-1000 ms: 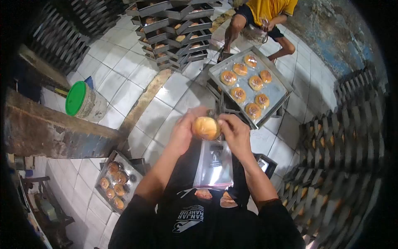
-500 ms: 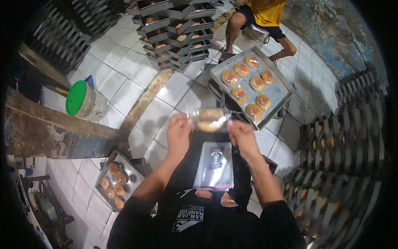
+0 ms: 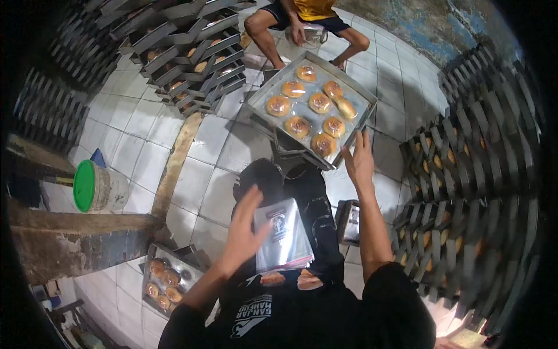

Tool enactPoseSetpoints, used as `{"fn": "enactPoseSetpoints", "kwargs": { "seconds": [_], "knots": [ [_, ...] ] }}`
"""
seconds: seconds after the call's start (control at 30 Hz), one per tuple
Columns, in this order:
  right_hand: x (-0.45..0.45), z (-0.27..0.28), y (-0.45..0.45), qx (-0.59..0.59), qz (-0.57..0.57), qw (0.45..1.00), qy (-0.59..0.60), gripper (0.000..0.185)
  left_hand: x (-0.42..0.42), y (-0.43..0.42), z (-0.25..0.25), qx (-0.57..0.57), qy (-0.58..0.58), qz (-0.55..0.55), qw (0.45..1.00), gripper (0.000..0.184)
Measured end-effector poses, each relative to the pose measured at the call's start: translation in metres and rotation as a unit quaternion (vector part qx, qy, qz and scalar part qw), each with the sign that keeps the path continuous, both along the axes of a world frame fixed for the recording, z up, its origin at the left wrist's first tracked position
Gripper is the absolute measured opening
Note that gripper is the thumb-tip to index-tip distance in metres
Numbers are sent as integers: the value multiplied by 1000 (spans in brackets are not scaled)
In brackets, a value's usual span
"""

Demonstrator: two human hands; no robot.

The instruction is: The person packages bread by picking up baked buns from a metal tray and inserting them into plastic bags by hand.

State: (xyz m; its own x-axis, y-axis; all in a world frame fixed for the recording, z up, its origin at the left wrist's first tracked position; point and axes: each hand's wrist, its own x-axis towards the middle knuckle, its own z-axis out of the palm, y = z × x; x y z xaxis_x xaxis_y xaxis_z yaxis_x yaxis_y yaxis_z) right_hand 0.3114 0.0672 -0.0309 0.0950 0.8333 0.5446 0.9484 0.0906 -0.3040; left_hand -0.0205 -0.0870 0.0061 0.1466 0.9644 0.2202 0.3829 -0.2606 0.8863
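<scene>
My left hand (image 3: 246,232) is over the stack of clear plastic bags (image 3: 283,237) on my lap, its fingers spread and slightly blurred, holding nothing. At the right front edge of the large metal tray (image 3: 270,132), my right hand (image 3: 359,158) has its fingers extended and apart, with nothing in it. Several round buns in clear wrappers lie in that tray. One wrapped bun (image 3: 346,109) rests tilted at the tray's right side, against another bun.
Another person (image 3: 314,9) sits beyond the tray. A green-lidded bucket (image 3: 85,186) stands at the left, near a wooden beam (image 3: 87,244). A smaller tray of buns (image 3: 150,256) lies at lower left. Stacked trays (image 3: 174,64) rise behind and at the right.
The wrapped bun left my hands and now lies in the large tray. My hands moved apart, the left over the bags, the right beside the tray. The view has shifted.
</scene>
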Motion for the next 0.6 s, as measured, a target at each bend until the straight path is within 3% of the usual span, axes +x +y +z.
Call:
{"fn": "enactPoseSetpoints", "kwargs": {
  "seconds": [0.07, 0.1, 0.13, 0.2, 0.23, 0.3, 0.33, 0.37, 0.4, 0.43, 0.53, 0.6],
  "knots": [
    [4, -14, -30, -257, 3, 958, 130, 34, -2, -24, 0, 86, 241, -21, 967, 45],
    [-21, 9, -57, -325, 43, 925, 193, 38, -4, -28, -3, 101, 252, -21, 962, 43],
    [-39, 23, -89, -335, 160, 894, 249, 45, -6, -34, -8, 113, 267, -29, 957, 41],
    [-71, 37, -136, -292, 353, 870, 184, 68, -17, -38, -24, 144, 277, -68, 948, 37],
    [-81, 55, -148, -298, 394, 847, 196, 74, -19, -41, -29, 168, 301, -57, 937, 36],
    [-83, 58, -164, -304, 359, 878, 94, 76, -17, -46, -33, 221, 348, -47, 910, 35],
    [-83, 56, -167, -285, 339, 895, 47, 75, -3, -45, -19, 89, 346, 27, 934, 36],
    [-83, 55, -167, -275, 320, 906, -2, 74, -8, -42, -16, 122, 373, 14, 920, 37],
    [-81, 61, -169, -218, 331, 918, -9, 73, -17, -42, -32, 135, 364, -37, 921, 37],
    [-81, 74, -170, -252, 324, 910, 64, 70, -22, -39, -40, 152, 348, -77, 922, 37],
    [-85, 91, -176, -236, 345, 905, 77, 56, -22, -45, -26, 322, 296, -125, 890, 38],
    [-76, 83, -182, -259, 371, 891, 42, 48, -22, -46, -9, 231, 237, -153, 931, 35]
  ]
}}
